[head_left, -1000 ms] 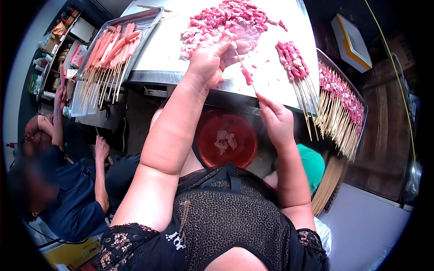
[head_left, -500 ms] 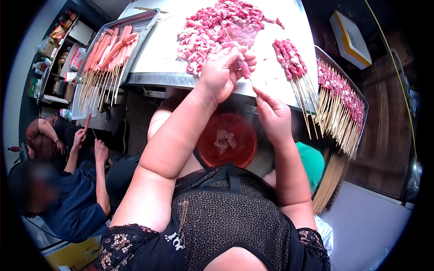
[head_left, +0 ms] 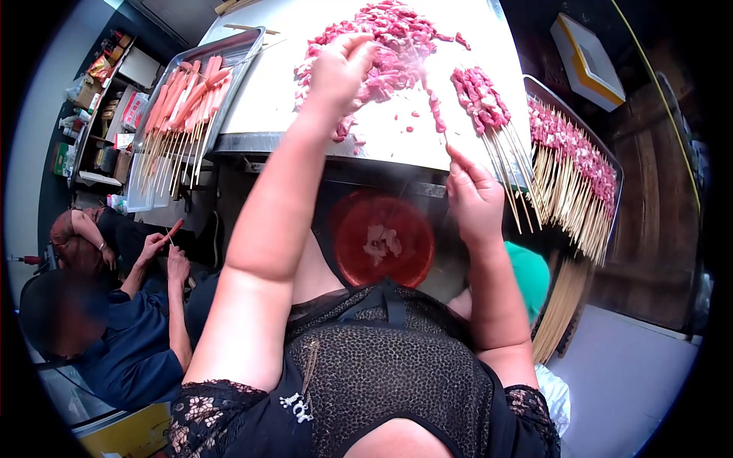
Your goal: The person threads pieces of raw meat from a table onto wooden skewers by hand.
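My right hand (head_left: 475, 195) is closed in a pinch on the bare lower end of a meat skewer (head_left: 436, 109). Small pink pieces are threaded along that skewer, which points away from me over the white table. My left hand (head_left: 343, 67) reaches over the left side of the pile of cut raw meat (head_left: 397, 65). Its fingers are bent and somewhat apart, with nothing visible between them. Right of the held skewer lies a small group of finished meat skewers (head_left: 482, 99), their sticks overhanging the table edge.
A metal tray (head_left: 256, 57) of sausage skewers (head_left: 187, 95) stands left; another tray (head_left: 615, 172) with many meat skewers is at right. A red basin (head_left: 343, 252) sits below the table edge (head_left: 298, 143). At left, a seated person (head_left: 126, 336) holds a sausage on a stick.
My left hand has left the skewer and moved up and left to the meat pile. My right hand has shifted slightly right and down, still holding the skewer.
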Tool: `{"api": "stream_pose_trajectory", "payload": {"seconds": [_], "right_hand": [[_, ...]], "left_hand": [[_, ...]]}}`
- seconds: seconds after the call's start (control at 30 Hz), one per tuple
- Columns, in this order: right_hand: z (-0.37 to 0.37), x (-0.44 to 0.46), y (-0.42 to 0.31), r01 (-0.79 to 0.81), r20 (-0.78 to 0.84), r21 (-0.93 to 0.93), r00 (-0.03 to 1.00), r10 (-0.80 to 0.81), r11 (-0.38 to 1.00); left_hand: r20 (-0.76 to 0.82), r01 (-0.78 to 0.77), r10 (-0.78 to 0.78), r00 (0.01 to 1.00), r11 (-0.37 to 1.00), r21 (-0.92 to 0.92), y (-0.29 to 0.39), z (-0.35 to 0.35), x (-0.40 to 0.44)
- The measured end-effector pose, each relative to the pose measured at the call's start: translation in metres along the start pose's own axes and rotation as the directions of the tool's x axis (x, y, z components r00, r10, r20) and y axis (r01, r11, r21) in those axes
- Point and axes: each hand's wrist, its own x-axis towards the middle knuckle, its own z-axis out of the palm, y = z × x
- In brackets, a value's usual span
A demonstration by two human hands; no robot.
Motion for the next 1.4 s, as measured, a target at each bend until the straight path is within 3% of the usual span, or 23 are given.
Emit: {"api": "stream_pose_trajectory", "payload": {"seconds": [0.03,0.13,0.2,0.3,0.37,0.4,0.43,0.47,0.5,0.53,0.63,0.67,0.73,0.8,0.83,0.87,0.9,0.97,1.0,1.07,1.2,1.33,1.4], "right_hand": [[-0.001,0.0,0.0,-0.003,-0.006,0.019,1.0,0.003,1.0],[-0.002,0.002,0.007,0.013,0.002,-0.005,1.0,-0.013,1.0],[-0.001,0.002,0.009,0.008,0.005,-0.009,1.0,-0.008,1.0],[-0.003,0.002,0.007,0.001,0.0,-0.029,1.0,-0.001,1.0],[-0.004,0.001,0.006,0.0,-0.005,-0.043,1.0,0.0,0.999],[-0.005,0.001,0.006,-0.005,0.0,-0.038,1.0,0.005,0.999],[-0.005,0.002,0.005,-0.01,0.006,-0.034,1.0,0.01,0.999],[-0.005,0.002,0.005,-0.008,0.01,-0.033,1.0,0.008,0.999],[-0.004,0.002,0.005,-0.006,0.017,-0.063,1.0,0.007,0.998],[-0.004,0.001,0.006,-0.004,0.024,-0.093,1.0,0.006,0.996],[-0.003,0.001,0.006,-0.028,0.042,-0.108,0.999,0.033,0.994],[-0.003,0.001,0.006,-0.029,0.041,-0.109,0.999,0.034,0.994],[-0.005,0.0,0.006,-0.037,0.05,-0.105,0.998,0.043,0.994],[-0.005,-0.001,0.005,-0.033,0.043,-0.104,0.998,0.037,0.994],[-0.005,-0.001,0.005,-0.025,0.046,-0.101,0.999,0.03,0.995],[-0.006,-0.001,0.005,-0.026,0.043,-0.102,0.999,0.031,0.994],[-0.006,0.0,0.006,-0.017,0.039,-0.109,0.999,0.021,0.994],[-0.007,0.0,0.007,-0.009,0.035,-0.118,0.999,0.014,0.993],[-0.007,-0.001,0.007,-0.01,0.033,-0.133,0.999,0.015,0.991],[-0.007,-0.001,0.007,-0.013,0.033,-0.146,0.999,0.018,0.989],[-0.005,-0.002,0.001,-0.004,0.025,-0.149,1.0,0.008,0.989],[-0.007,-0.001,0.004,-0.007,0.013,-0.149,1.0,0.009,0.989],[-0.007,-0.001,0.003,-0.005,0.012,-0.149,1.0,0.007,0.989]], "left_hand": [[-0.022,-0.005,0.012,1.0,0.959,0.284,-0.001,-0.013,0.015],[0.029,0.125,-0.216,0.976,0.662,0.739,0.007,-0.014,0.031],[0.118,-0.019,-0.197,0.973,0.444,0.896,0.006,-0.007,0.028],[0.168,-0.053,-0.185,0.968,0.504,0.862,0.007,-0.013,0.026],[0.157,0.066,-0.223,0.962,0.749,0.659,0.008,-0.022,0.02],[0.158,0.065,-0.222,0.962,0.749,0.66,0.009,-0.025,0.016],[0.129,0.181,-0.251,0.959,0.897,0.402,0.009,-0.028,0.011],[0.108,0.275,-0.286,0.952,0.956,0.103,0.009,-0.031,0.006],[0.117,0.353,-0.342,0.933,0.931,-0.093,0.009,-0.033,0.002],[0.111,0.351,-0.341,0.934,0.932,-0.093,0.009,-0.035,-0.003],[0.173,0.478,-0.447,0.878,0.793,-0.378,0.013,-0.034,-0.017],[0.174,0.48,-0.448,0.877,0.792,-0.378,0.013,-0.032,-0.021],[0.148,0.365,-0.346,0.927,0.921,-0.136,0.011,-0.027,-0.03],[0.172,0.155,-0.227,0.958,0.922,0.355,0.008,-0.024,-0.038],[0.162,-0.15,0.066,0.985,0.797,0.585,-0.001,-0.024,-0.04],[0.227,-0.388,0.346,0.91,0.523,0.759,-0.008,-0.024,-0.041],[0.227,-0.388,0.345,0.911,0.525,0.758,-0.003,-0.024,-0.042],[0.126,-0.239,0.206,0.97,0.736,0.634,0.01,-0.024,-0.047],[0.125,-0.237,0.205,0.971,0.737,0.633,0.01,-0.025,-0.047],[0.066,-0.034,0.009,0.998,0.925,0.378,0.009,-0.029,-0.045],[-0.001,0.074,-0.076,0.997,0.964,0.256,0.007,-0.035,-0.04],[0.129,0.284,-0.276,0.953,0.957,-0.051,0.018,-0.028,-0.044],[0.232,0.251,-0.248,0.941,0.968,0.018,0.02,-0.025,-0.048]]}}
